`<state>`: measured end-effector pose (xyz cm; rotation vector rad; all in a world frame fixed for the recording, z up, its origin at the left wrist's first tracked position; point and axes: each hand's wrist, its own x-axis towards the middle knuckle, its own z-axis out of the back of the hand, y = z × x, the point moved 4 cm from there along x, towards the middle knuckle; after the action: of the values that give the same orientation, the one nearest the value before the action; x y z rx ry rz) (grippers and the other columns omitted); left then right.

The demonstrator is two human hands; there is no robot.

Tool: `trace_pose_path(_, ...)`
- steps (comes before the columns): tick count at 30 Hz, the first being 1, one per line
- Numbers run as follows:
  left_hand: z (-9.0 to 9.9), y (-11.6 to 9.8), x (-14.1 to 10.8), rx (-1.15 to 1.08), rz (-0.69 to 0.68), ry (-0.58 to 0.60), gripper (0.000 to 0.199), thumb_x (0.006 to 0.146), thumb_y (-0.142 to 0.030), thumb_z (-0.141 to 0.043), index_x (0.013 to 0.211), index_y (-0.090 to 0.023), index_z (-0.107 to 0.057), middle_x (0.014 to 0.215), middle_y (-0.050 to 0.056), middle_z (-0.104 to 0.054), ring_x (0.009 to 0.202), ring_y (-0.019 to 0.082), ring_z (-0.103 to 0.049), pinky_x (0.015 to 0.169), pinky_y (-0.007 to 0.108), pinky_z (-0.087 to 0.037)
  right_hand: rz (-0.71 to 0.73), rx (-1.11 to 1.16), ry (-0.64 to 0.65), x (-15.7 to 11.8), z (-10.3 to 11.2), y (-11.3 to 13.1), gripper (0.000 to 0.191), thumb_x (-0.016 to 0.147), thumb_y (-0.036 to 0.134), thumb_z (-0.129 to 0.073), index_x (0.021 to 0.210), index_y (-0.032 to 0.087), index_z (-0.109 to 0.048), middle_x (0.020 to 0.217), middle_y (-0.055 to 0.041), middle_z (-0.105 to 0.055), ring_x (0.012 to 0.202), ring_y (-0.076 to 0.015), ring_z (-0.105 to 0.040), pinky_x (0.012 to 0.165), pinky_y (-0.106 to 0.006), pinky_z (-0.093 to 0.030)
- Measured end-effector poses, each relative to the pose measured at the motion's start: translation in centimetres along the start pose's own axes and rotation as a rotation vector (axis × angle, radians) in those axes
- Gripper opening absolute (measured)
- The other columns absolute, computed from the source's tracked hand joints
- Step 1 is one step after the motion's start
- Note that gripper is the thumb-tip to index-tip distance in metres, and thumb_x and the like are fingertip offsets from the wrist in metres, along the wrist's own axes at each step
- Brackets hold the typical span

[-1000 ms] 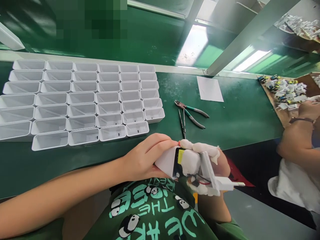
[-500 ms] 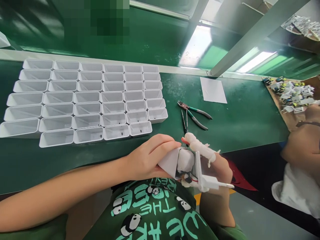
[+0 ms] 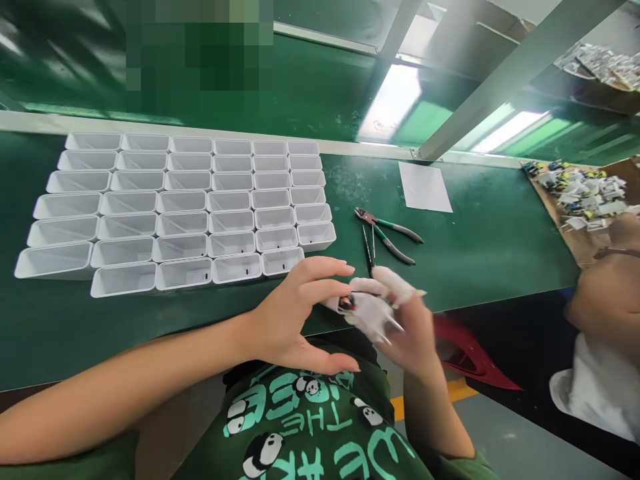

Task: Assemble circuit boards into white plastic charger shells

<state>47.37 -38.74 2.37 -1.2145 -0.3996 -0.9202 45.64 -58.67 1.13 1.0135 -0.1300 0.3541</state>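
Note:
My left hand [image 3: 300,317] has its fingers and thumb spread apart, close to the left side of a white plug device [image 3: 370,313]. My right hand [image 3: 413,320], with white coverings on some fingers, grips this device; motion blurs it. Metal prongs stick out of its lower right side, and dark and reddish parts show at its upper left. Just beyond the hands, tweezers [image 3: 369,250] and pliers with green-and-grey handles [image 3: 390,235] lie on the green table [image 3: 475,253].
Rows of white open boxes [image 3: 183,220] cover the table's left part. A white sheet [image 3: 426,187] lies towards the back. At the right are a cardboard box of small parts [image 3: 580,193] and another person's arm [image 3: 600,293]. A red stool [image 3: 475,353] stands below the edge.
My left hand has let go of the white device and opened. The device has turned in my right hand, its prongs now pointing down to the right. The view has shifted slightly.

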Motion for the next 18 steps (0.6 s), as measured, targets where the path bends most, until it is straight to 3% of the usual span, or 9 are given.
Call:
trace_pose_path(2, 0.0, -0.5, 0.1, 0.179, -0.077, 0.001, 0.082, 0.073, -0.052, -0.081, 0.136, -0.016, -0.043, 0.124, 0.018, -0.059, 0.124, 0.030, -0.054, 0.101, 0.048, -0.052, 0.080, -0.106, -0.004, -0.1, -1.3, -0.4, 0.059, 0.084, 0.028, -0.072, 0.138, 0.027, -0.049, 0.119, -0.0088, -0.071, 0.105, -0.0272, -0.070, 0.101, -0.047, -0.054)
trace_pose_path(5, -0.3, -0.7, 0.2, 0.348, -0.086, 0.050, 0.064, 0.082, -0.039, -0.077, 0.133, -0.015, -0.048, 0.118, 0.015, -0.064, 0.123, 0.028, -0.056, 0.098, 0.044, -0.054, 0.130, -0.153, -0.011, 0.0, -2.2, -0.5, 0.059, 0.087, 0.028, -0.069, 0.141, 0.026, -0.045, 0.121, -0.0104, -0.070, 0.105, -0.0265, -0.070, 0.099, -0.045, -0.056)
trace_pose_path(9, 0.5, -0.9, 0.4, 0.414, -0.049, -0.079, 0.041, 0.082, -0.019, -0.075, 0.120, -0.018, -0.059, 0.095, 0.006, -0.063, 0.094, 0.020, -0.063, 0.079, 0.033, -0.056, 0.188, -0.129, -0.035, 0.1, -2.2, 0.0, 0.057, 0.086, 0.024, -0.067, 0.138, 0.028, -0.045, 0.112, -0.0081, -0.072, 0.097, -0.0246, -0.071, 0.097, -0.046, -0.056)
trace_pose_path(12, 0.9, -1.0, 0.4, 0.461, -0.068, -0.137, 0.027, 0.077, -0.010, -0.075, 0.100, -0.019, -0.063, 0.083, 0.002, -0.058, 0.082, 0.017, -0.060, 0.069, 0.031, -0.053, 0.135, -0.072, -0.081, -0.1, -2.0, -0.3, 0.056, 0.083, 0.018, -0.070, 0.134, 0.029, -0.049, 0.110, -0.0064, -0.071, 0.093, -0.0226, -0.070, 0.089, -0.041, -0.057)
trace_pose_path(15, 1.0, -0.9, 0.5, 0.495, -0.070, -0.140, 0.021, 0.076, -0.007, -0.070, 0.093, -0.017, -0.062, 0.093, 0.006, -0.060, 0.091, 0.020, -0.060, 0.076, 0.035, -0.055, 0.128, -0.048, -0.076, -0.1, -2.1, -0.5, 0.061, 0.083, 0.017, -0.069, 0.138, 0.029, -0.046, 0.114, -0.0071, -0.069, 0.096, -0.0228, -0.069, 0.092, -0.043, -0.056)
trace_pose_path(18, 0.4, -1.1, 0.5, 0.596, -0.167, -0.015, 0.021, 0.080, -0.007, -0.060, 0.098, -0.018, -0.063, 0.111, 0.009, -0.067, 0.109, 0.024, -0.060, 0.088, 0.039, -0.052, 0.140, -0.084, -0.072, -0.2, -2.0, -0.4, 0.065, 0.085, 0.019, -0.069, 0.143, 0.029, -0.041, 0.112, -0.0072, -0.069, 0.091, -0.0220, -0.069, 0.093, -0.044, -0.055)
